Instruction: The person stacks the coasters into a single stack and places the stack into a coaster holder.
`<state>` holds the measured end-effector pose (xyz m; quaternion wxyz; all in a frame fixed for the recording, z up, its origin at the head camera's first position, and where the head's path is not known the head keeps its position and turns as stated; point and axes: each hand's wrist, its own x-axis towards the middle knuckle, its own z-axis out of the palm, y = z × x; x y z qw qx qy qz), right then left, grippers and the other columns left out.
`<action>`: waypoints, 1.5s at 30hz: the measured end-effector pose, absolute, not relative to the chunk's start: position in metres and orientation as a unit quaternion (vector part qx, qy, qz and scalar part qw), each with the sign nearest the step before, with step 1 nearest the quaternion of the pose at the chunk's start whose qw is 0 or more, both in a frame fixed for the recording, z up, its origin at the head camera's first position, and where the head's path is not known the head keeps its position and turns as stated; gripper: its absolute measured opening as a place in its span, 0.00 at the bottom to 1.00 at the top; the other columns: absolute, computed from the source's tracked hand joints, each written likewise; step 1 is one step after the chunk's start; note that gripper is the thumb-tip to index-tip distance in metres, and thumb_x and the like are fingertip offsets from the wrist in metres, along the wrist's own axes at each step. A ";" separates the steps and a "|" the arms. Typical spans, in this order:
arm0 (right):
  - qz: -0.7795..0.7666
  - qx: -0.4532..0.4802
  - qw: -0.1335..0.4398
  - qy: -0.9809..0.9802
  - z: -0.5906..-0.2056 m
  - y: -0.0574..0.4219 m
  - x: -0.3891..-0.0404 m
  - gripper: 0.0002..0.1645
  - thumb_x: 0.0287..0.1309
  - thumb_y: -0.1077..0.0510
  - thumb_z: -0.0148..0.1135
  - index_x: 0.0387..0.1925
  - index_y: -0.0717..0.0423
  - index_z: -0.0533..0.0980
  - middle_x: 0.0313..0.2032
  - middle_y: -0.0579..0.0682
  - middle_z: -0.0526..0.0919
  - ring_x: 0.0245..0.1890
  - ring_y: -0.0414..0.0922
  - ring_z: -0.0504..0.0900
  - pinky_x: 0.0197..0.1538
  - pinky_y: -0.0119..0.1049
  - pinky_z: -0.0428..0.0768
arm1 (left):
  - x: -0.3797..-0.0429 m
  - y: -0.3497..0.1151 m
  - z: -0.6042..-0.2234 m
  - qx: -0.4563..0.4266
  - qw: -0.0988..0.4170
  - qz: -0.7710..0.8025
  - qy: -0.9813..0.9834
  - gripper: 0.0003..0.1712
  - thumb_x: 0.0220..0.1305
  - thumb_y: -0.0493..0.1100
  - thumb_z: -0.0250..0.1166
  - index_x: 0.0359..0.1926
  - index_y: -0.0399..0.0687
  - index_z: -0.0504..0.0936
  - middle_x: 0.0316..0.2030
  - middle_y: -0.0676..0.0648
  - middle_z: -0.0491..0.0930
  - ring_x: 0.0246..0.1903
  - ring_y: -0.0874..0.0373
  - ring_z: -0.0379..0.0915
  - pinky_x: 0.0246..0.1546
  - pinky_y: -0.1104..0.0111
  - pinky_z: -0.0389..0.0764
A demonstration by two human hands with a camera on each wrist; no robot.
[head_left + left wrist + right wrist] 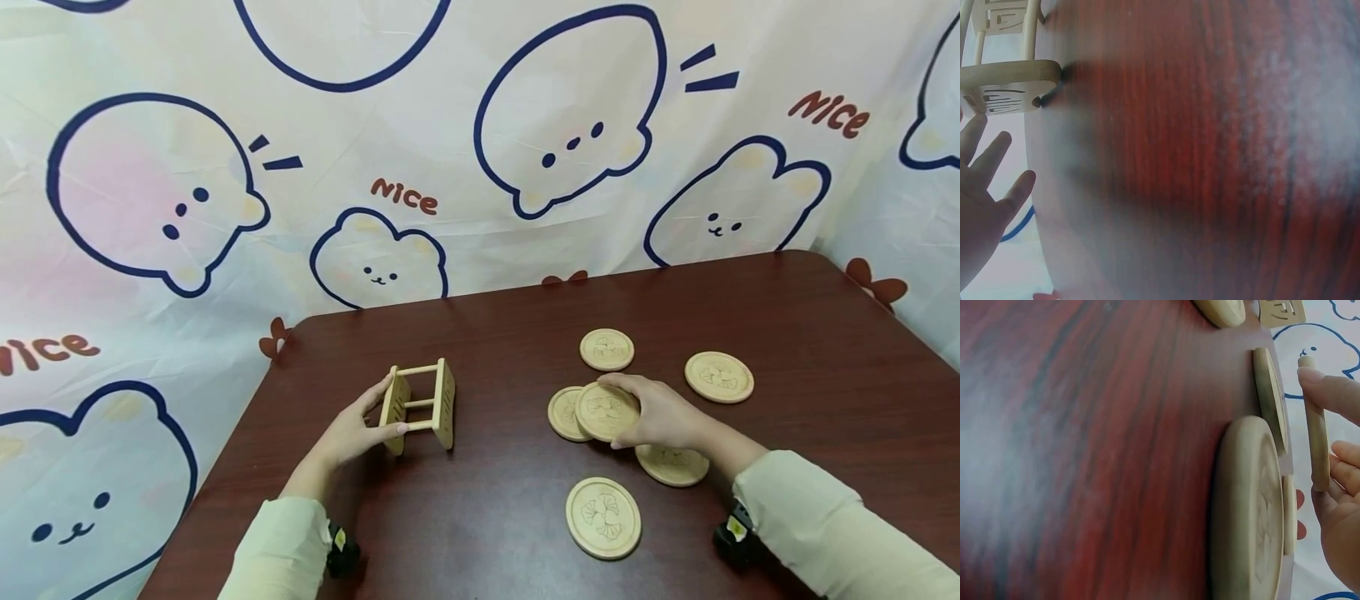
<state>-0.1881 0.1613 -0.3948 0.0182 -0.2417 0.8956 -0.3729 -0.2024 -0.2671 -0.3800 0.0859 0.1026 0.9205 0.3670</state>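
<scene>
On the left, a small wooden coaster holder (444,404) stands on the table, two slotted side panels joined by round bars. My left hand (365,425) grips its left panel, thumb at the front bar and fingers toward the back. In the left wrist view, three fingers of that hand lie spread beside the holder (1013,97). My right hand (660,412) holds a round wooden coaster (602,410) by its edge, thumb in front and fingers behind. The right wrist view shows this coaster (1316,437) raised above the table. Below it a second coaster (562,414) lies partly hidden.
Other ginkgo-carved coasters lie flat: one at the back (607,349), one at far right (718,377), one partly under my right hand (675,471), one in front (603,518). A printed cloth (465,242) hangs behind the brown table (495,517).
</scene>
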 end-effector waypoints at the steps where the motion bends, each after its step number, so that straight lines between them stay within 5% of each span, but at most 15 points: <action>1: -0.374 -0.242 0.021 0.895 -0.395 0.160 -0.189 0.48 0.25 0.53 0.74 0.54 0.60 0.65 0.51 0.56 0.70 0.52 0.52 0.66 0.50 0.47 0.64 | -0.202 -0.267 -0.380 0.103 0.086 0.368 0.920 0.49 0.46 0.58 0.64 0.66 0.57 0.48 0.63 0.41 0.49 0.60 0.46 0.47 0.52 0.52 0.58; 45: -0.377 -0.261 0.050 0.887 -0.408 0.130 -0.207 0.49 0.29 0.55 0.73 0.56 0.66 0.62 0.53 0.58 0.68 0.55 0.52 0.63 0.54 0.46 0.61 | -0.201 -0.265 -0.378 0.092 0.093 0.388 0.912 0.50 0.45 0.57 0.65 0.66 0.61 0.48 0.63 0.41 0.49 0.59 0.45 0.49 0.52 0.51 0.58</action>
